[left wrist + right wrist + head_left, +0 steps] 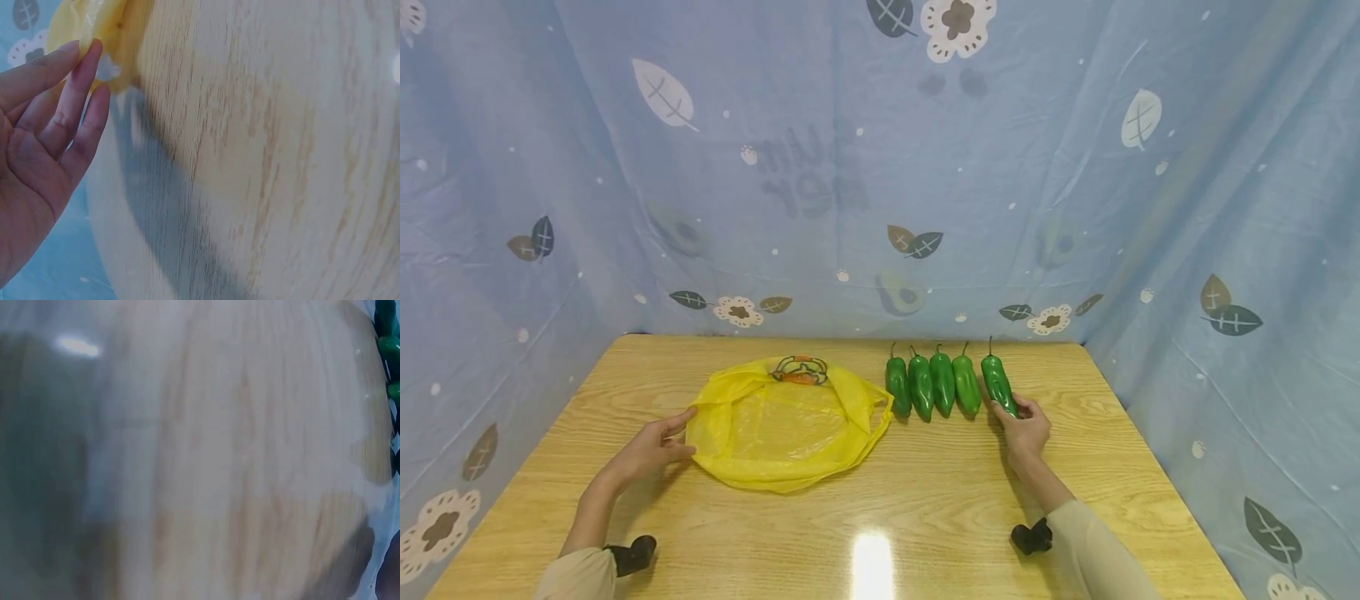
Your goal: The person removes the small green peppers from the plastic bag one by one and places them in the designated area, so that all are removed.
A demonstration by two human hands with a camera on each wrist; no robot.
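A yellow plastic bag (709, 429) lies spread on the left half of the table, its mouth wide and an orange-and-dark print at its back. My left hand (647, 454) pinches its left edge; in the left wrist view, thumb and fingertips (94, 51) meet on the yellow plastic (122, 28). With my right hand (1027, 429) I grip the lower end of a glossy green pepper (996, 379), stem pointing away from me. Several more green peppers (921, 385) stand in a row between bag and right hand. Only a dark sliver of that hand (389, 572) shows in the right wrist view.
The wooden table (940, 508) ends at the back against a blue patterned curtain (850, 167), which also hangs at both sides. Black wrist devices (1032, 536) sit at my cuffs. The bag's right handle reaches close to the leftmost pepper.
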